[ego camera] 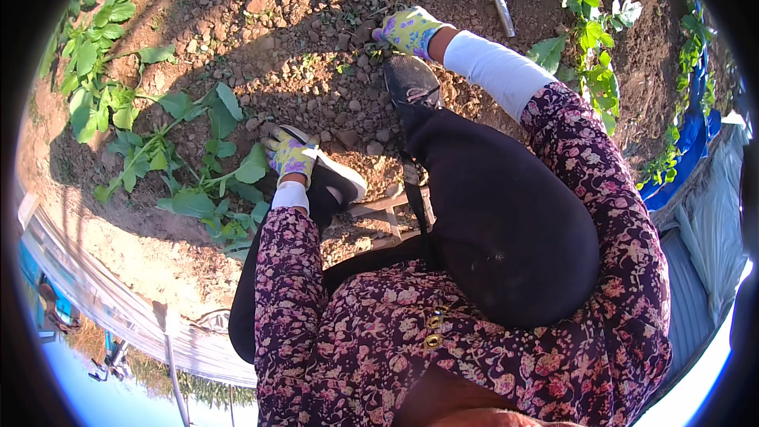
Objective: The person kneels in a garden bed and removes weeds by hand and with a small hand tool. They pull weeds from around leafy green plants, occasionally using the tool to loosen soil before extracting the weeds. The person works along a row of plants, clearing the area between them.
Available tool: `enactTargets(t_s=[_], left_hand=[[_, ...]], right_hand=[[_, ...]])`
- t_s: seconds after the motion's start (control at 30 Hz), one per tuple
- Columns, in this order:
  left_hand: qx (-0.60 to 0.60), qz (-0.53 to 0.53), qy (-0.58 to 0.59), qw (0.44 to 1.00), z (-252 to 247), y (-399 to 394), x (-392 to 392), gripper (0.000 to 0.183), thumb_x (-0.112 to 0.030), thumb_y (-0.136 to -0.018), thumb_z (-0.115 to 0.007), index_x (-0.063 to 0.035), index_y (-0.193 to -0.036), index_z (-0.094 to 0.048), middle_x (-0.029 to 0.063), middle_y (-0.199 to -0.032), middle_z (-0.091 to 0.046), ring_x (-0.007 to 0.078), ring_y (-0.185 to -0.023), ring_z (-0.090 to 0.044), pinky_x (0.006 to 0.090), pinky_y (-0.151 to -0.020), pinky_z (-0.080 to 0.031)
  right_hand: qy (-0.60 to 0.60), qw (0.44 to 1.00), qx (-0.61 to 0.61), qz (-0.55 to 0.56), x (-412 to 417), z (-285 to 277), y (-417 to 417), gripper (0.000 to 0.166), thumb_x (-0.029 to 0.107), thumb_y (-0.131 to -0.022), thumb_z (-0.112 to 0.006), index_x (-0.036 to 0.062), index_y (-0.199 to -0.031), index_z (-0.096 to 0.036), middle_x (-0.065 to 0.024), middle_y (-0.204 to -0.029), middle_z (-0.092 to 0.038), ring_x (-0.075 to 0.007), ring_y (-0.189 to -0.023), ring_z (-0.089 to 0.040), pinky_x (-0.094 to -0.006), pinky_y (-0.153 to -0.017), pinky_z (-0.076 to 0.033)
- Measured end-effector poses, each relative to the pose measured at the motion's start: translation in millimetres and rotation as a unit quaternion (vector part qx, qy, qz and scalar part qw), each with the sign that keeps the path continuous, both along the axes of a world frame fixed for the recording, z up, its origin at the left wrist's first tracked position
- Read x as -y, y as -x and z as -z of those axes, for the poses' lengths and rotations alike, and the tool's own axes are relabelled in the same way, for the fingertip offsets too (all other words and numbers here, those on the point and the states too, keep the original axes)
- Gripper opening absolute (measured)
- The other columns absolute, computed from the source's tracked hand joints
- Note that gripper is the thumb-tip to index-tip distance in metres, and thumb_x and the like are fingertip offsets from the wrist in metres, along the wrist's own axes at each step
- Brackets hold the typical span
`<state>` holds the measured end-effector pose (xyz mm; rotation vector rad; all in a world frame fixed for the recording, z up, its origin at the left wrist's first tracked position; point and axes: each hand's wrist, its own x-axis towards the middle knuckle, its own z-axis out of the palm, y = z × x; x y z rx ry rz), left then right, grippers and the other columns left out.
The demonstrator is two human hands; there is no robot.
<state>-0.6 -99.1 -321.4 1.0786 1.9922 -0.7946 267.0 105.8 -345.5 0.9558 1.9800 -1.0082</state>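
Note:
My right hand point(412, 32), in a yellow and purple floral glove, is low over the stony soil point(320, 89) just beyond the toe of my dark shoe point(413, 80). Its fingers curl downward near small weeds point(375, 54), and their tips are partly hidden, so whether they grip anything cannot be told. My left hand point(292, 154) wears a matching glove. It is beside my other shoe point(347, 175), which has a white sole, with its fingers apart and nothing visible in them. Leafy green plants point(207, 190) grow close to its left.
A narrow metal hand tool point(500, 3) lies on the soil beyond my right hand. More leafy plants stand at left point(98, 65) and right point(593, 29). Wooden slats point(385, 210) show beneath me. Blue sheeting point(691, 148) edges the right side; clear plastic sheeting point(112, 302) runs along the lower left.

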Motion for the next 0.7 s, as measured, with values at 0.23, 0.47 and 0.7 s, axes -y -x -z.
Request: enactTargets(t_s=[0.23,0.47,0.7], left_hand=[[0.011,-0.023,0.006,1.0,-4.0,-3.4,-7.8,0.115,-0.05,-0.064,-0.071,-0.0018,-0.142,-0.002,0.033,-0.139,-0.017,0.0476,-0.128,-0.022,0.0479,-0.104,-0.026],[-0.002,-0.018,0.018,1.0,-1.9,-2.0,-6.9,0.11,-0.046,-0.065,-0.074,-0.0025,-0.141,-0.006,0.0316,-0.139,-0.018,0.0468,-0.126,-0.028,0.0468,-0.103,-0.03],[0.018,-0.026,0.02,0.999,-6.6,-2.5,-6.9,0.111,-0.048,-0.066,-0.073,-0.0027,-0.141,-0.005,0.0317,-0.14,-0.016,0.0472,-0.127,-0.025,0.0489,-0.102,-0.03]], right_hand=[[-0.189,0.934,-0.104,0.285,-25.0,41.7,-26.9,0.042,0.017,-0.078,-0.058,0.0159,-0.12,-0.055,-0.0147,-0.101,-0.062,-0.0316,-0.09,-0.062,-0.0384,-0.078,-0.05],[-0.199,0.971,-0.021,0.128,-52.9,30.6,0.6,0.049,0.015,-0.085,-0.055,0.0184,-0.132,-0.042,-0.0185,-0.115,-0.051,-0.0331,-0.097,-0.059,-0.0405,-0.079,-0.051],[-0.138,0.987,-0.01,0.084,-59.4,52.1,13.2,0.044,0.005,-0.081,-0.052,0.0153,-0.124,-0.049,-0.0179,-0.113,-0.058,-0.0303,-0.098,-0.061,-0.0383,-0.078,-0.052]])
